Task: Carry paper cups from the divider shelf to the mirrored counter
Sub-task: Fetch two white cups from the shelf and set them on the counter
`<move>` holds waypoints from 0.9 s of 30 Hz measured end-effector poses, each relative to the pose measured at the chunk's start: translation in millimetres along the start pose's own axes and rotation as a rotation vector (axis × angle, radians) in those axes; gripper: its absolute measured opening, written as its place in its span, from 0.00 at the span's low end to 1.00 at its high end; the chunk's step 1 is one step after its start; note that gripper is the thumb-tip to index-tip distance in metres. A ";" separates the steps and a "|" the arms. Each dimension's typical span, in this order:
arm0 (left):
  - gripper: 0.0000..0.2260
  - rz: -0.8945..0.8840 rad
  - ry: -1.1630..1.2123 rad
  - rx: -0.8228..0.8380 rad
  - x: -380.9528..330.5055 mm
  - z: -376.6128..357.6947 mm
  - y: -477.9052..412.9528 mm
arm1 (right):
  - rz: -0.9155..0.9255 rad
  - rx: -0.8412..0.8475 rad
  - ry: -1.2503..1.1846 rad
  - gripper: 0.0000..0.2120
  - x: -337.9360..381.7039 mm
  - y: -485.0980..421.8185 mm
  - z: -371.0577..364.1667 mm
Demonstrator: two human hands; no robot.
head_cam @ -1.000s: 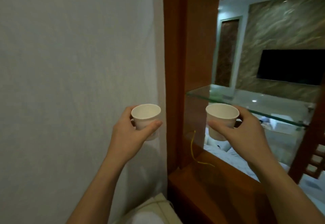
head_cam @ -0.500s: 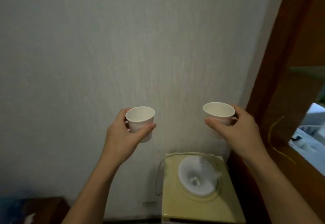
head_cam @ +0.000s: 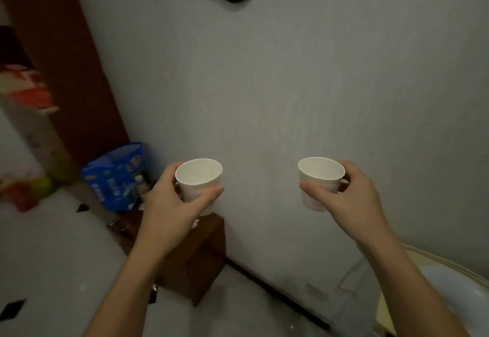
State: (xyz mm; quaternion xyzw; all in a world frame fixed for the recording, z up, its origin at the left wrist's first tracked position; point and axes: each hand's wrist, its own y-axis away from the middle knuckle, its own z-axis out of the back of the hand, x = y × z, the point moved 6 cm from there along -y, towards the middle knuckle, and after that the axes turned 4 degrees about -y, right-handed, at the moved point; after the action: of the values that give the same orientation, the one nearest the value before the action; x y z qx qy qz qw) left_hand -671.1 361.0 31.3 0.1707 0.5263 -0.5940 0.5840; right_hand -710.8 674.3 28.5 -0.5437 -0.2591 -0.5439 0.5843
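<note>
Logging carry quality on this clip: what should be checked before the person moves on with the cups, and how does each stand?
1. Left hand grips the left paper cup: ok.
2. Right hand grips the right paper cup: ok.
3. Both cups upright, mouths up: ok.
4. Cups apart from each other and from the wall: ok.
5. Mirrored counter in view: not ok.
6. Floor path past the brown box and blue bag: cannot tell.

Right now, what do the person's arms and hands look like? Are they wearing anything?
Both arms are bare from the bottom of the picture up to the hands: no sleeves show. The left hand and right hand have no gloves, and no rings, watch or bracelet can be seen. The fingernails look short and unpainted.
</note>
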 end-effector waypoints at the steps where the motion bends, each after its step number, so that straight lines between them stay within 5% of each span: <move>1: 0.27 0.017 -0.025 -0.035 14.2 27.1 1.2 | 0.007 0.041 -0.015 0.30 7.8 2.1 -29.3; 15: 0.29 0.277 -0.214 -0.427 183.4 367.9 51.3 | 0.121 0.517 -0.166 0.30 120.0 84.6 -411.1; 27: 0.27 0.400 -0.277 -0.623 282.0 500.4 61.0 | 0.185 0.781 -0.187 0.32 166.4 118.7 -618.1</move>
State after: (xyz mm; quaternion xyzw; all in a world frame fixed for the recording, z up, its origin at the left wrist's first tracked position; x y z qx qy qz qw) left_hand -485.0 -182.3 -31.3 0.0026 0.5539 -0.2976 0.7776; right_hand -734.8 26.7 -34.2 -0.3490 -0.4481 -0.2982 0.7671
